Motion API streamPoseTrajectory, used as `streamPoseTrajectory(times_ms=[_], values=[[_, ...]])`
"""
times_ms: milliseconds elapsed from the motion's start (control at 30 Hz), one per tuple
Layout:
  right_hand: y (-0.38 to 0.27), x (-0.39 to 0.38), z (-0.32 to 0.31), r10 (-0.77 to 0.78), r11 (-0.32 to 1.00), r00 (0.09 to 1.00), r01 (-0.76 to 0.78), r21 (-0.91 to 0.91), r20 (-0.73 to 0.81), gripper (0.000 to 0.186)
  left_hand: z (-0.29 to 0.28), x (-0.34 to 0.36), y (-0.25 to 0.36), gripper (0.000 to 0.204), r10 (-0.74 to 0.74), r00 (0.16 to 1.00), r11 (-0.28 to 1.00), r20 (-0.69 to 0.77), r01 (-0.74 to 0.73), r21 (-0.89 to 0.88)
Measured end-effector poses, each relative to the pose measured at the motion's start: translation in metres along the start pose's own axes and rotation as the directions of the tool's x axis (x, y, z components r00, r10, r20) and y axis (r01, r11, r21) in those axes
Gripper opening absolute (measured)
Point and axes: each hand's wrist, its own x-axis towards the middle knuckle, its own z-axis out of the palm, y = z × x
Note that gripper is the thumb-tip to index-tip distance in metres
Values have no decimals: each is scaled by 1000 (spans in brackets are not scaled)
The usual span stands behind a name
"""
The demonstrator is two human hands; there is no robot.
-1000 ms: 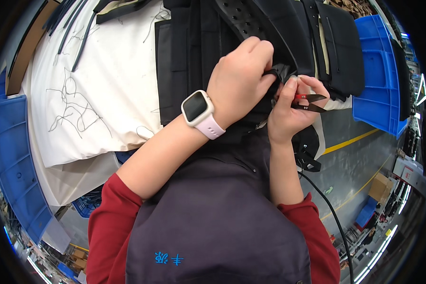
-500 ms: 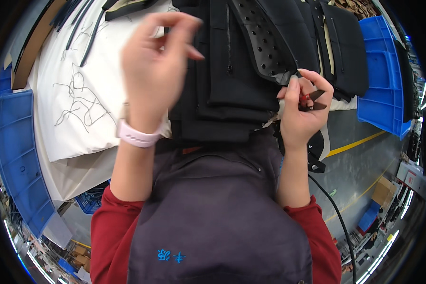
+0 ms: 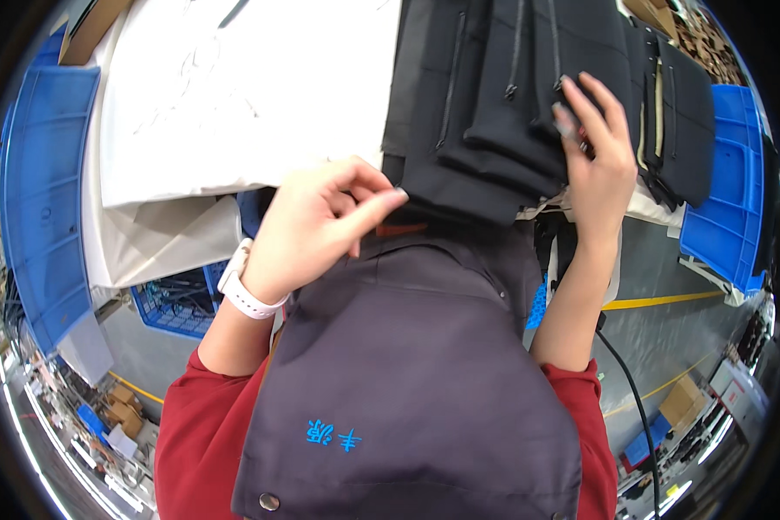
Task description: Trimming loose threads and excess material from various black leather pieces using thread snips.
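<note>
A stack of black zippered fabric pieces, which look like sewn bag or garment parts, lies in front of me at the table edge. My right hand rests over the stack's right side, fingers spread on the top piece near a zip pull. Thread snips are tucked in that hand, mostly hidden; only a bit of red and dark metal shows. My left hand hovers left of the stack, just above the apron, thumb and index pinched together. Whatever is between those fingertips, if anything, is too small to make out.
White cloth covers the table on the left, with loose dark threads on it. Blue crates stand at left and right. More black pieces are piled at right. A blue basket sits below the table.
My left hand has come down and toward me from above the stack. The studded, dotted inner face of the top piece no longer shows. My right hand has shifted up and right.
</note>
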Motion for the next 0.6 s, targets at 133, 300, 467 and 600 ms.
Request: streamPoseTrajectory(times_ms=[133, 300, 467, 600], values=[[10, 16, 12, 52, 999, 998, -53, -1, -43, 31, 13, -13, -6, 24, -33, 998, 999, 59, 36, -35], [-41, -4, 6, -11, 986, 963, 55, 158, -270, 35, 25, -15, -22, 30, 11, 995, 993, -95, -22, -116], [-97, -70, 4, -271, 840, 960, 200, 505, 69, 21, 30, -5, -25, 20, 131, 984, 991, -123, -128, 36], [-98, -87, 24, -286, 874, 942, 180, 452, 178, 30, 18, 13, -3, 8, 312, 945, 947, -99, -301, 109]])
